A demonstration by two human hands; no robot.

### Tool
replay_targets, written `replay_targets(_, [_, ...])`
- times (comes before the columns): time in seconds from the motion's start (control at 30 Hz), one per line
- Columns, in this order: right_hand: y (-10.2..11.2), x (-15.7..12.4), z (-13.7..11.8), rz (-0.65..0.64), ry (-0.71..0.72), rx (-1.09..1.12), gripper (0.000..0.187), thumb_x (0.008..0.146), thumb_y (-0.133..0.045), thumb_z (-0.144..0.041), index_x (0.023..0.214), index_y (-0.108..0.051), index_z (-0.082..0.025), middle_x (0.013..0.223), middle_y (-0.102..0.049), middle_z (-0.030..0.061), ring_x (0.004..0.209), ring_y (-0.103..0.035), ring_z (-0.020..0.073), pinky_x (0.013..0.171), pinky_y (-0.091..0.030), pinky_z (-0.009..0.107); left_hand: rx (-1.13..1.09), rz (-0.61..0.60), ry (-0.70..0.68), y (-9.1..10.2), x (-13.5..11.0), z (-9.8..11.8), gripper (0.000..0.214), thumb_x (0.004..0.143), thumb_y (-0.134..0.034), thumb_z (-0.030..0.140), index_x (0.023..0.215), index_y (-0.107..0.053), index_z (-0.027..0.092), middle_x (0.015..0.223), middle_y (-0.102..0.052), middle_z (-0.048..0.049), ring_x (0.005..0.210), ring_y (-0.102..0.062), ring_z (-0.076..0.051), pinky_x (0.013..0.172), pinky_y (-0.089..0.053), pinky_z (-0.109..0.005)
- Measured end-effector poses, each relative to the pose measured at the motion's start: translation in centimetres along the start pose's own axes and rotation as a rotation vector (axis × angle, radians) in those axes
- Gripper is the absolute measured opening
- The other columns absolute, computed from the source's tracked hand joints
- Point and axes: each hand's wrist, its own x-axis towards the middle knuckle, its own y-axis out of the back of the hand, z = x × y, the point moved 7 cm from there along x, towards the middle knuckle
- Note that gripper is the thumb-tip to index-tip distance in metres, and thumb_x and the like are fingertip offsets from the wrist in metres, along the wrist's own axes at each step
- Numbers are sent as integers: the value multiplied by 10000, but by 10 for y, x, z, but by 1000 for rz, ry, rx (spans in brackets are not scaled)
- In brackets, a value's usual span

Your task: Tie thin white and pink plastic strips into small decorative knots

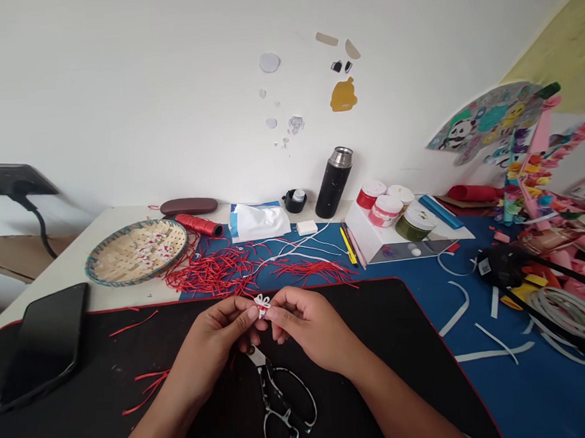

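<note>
Between my two hands is a small white looped flower knot (262, 304) with a red centre. My left hand (222, 327) pinches it from the left between thumb and fingers. From the other side, the thumb and fingertips of my right hand (302, 322) pinch its right edge. A pair of scissors (280, 400) with dark worn handles lies on the black mat (355, 401) just below my hands, its blade tips partly hidden under my left fingers. Beyond my hands, a heap of cut red cords (216, 271) is spread out.
A woven basket (109, 258) with small red-and-white pieces stands at the back left, near a phone (50, 336). Behind are a red thread spool (197, 224), a tissue pack (260, 221), a black flask (334, 184) and paint jars (416, 224). White strips (497, 353) lie right.
</note>
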Motion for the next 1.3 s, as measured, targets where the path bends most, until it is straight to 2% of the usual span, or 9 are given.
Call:
replay_targets(0.23, [-1,0,-2,-40,-26,9,230,989,-642,-391,871,-626,-194,641,-595,-41,558,-540,119,591,-461,258,64,35,10,5,0,-2,435,783,-842,623,743,-738,202,639,-675,-4,531,-554,-140,517,-441,-239])
replay_targets(0.43, [1,2,1,-63,-38,55,284,961,-685,-457,860,-615,-202,605,-547,-65,518,-463,104,553,-388,252,121,81,-50,4,-3,7,454,754,-849,648,744,-735,209,646,-592,25,547,-534,-147,530,-511,-259])
replay_targets(0.6, [0,3,3,-75,-35,104,319,952,-700,-492,852,-627,-198,590,-528,-70,506,-430,99,546,-357,253,158,114,-84,6,-6,10,443,762,-841,644,741,-741,213,637,-601,20,551,-558,-160,528,-525,-265])
replay_targets(0.73, [-1,4,6,-54,-51,142,331,942,-710,-501,841,-637,-195,583,-522,-71,508,-416,99,552,-350,256,153,137,-101,9,-6,10,390,795,-837,580,721,-729,214,654,-642,6,566,-574,-162,546,-525,-261])
replay_targets(0.83, [0,5,9,-40,-73,144,349,923,-722,-525,845,-639,-195,581,-523,-71,508,-417,99,554,-348,259,89,117,-56,9,-4,6,403,761,-856,588,717,-726,209,681,-671,-7,567,-556,-163,545,-538,-276])
replay_targets(1.03, [1,5,10,-51,-83,125,378,917,-716,-562,853,-607,-206,593,-524,-73,509,-439,103,557,-361,263,89,144,-62,10,-5,5,417,752,-860,615,756,-724,220,669,-597,30,574,-523,-149,533,-517,-253])
replay_targets(1.3, [3,5,6,-27,-56,47,299,934,-702,-467,857,-604,-195,628,-543,-67,509,-461,98,557,-377,258,54,111,-54,9,-4,3,431,784,-845,627,791,-721,214,695,-631,18,598,-526,-149,551,-526,-248])
